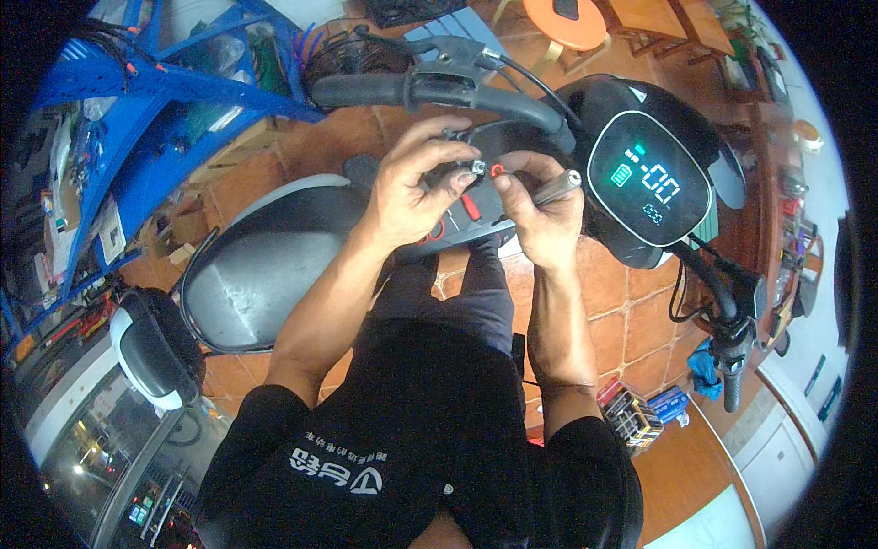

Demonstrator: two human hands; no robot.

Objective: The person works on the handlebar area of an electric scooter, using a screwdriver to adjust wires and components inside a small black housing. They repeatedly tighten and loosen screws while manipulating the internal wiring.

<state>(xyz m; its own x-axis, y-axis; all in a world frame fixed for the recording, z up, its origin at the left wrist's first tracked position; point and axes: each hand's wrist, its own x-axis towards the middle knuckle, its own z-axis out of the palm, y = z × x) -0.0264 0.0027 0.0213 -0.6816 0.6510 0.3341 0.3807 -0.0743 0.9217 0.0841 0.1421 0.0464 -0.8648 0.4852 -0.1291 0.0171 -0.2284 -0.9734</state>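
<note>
My left hand (421, 178) is closed on a small black component (473, 167) with a light metal end, held above the scooter's dark deck. Close to its right, my right hand (540, 201) grips a silver cylindrical tool (560, 187), with a small red piece (497, 171) at its thumb and index finger. Just behind the hands is the dark handlebar (416, 90); to their right glows the scooter's display (645, 178). Below my hands, a red-handled tool (470, 207) and red-handled scissors (432, 233) lie on the deck.
The black seat (251, 274) is on the left, near a blue metal rack (146, 128) with items. An orange stool (558, 23) stands behind. At right are the other handlebar grip (732, 384), wooden furniture along the wall and boxes (629, 416) on a wooden surface (690, 467).
</note>
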